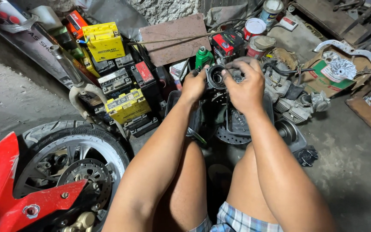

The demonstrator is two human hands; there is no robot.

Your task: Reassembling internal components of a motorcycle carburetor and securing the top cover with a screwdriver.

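A: What step is being worked?

B: Seemingly inspecting or fitting a dark round engine part (216, 77), held up just in front of the green bottle (203, 56). Next calls for a careful turn.

A: Fingers?

B: Left hand (193, 86) is clamping its left edge; right hand (245, 88) is curling closed over its right side.

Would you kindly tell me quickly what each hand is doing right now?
Left hand: closed on the round black engine part.
Right hand: closed on the same part.
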